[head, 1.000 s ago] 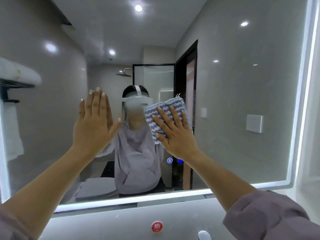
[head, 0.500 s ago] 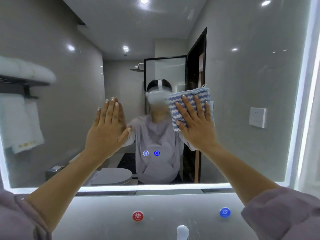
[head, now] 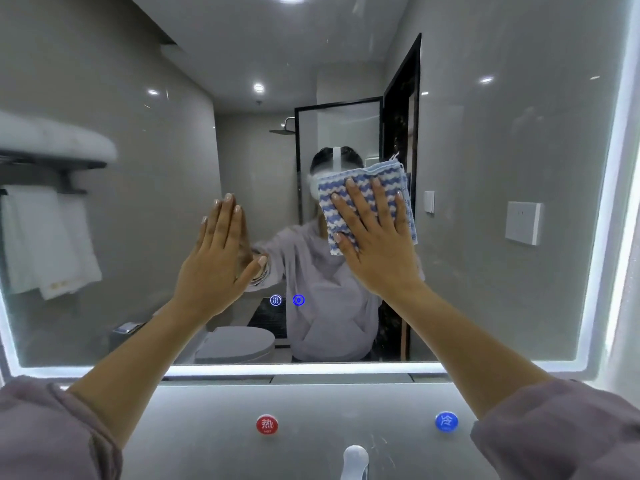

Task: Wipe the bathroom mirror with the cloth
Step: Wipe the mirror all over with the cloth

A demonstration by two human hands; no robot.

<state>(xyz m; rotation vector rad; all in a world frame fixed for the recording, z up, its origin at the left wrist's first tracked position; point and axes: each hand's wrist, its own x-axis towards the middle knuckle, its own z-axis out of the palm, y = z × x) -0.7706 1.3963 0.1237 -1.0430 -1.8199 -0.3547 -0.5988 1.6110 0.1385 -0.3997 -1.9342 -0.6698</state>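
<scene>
A large wall mirror (head: 502, 140) with a lit white border fills the view. My right hand (head: 377, 244) lies flat on a folded blue-and-white wavy striped cloth (head: 363, 188), pressing it against the glass near the middle, slightly right. My left hand (head: 218, 261) rests flat on the bare glass to the left of the cloth, fingers together and pointing up, holding nothing. Both forearms reach up from grey sleeves at the bottom corners.
Below the mirror, a grey ledge carries a red hot-water button (head: 267, 424), a blue cold-water button (head: 446, 421) and a white tap (head: 354, 460). Two small blue touch icons (head: 286, 300) glow on the lower glass. Reflected: towels on a rack (head: 45, 237), a toilet (head: 235, 342).
The view has tilted down, so the ledge buttons and tap show more. The cloth under my right hand has slid to the right across the glass. My left hand stays flat on the mirror.
</scene>
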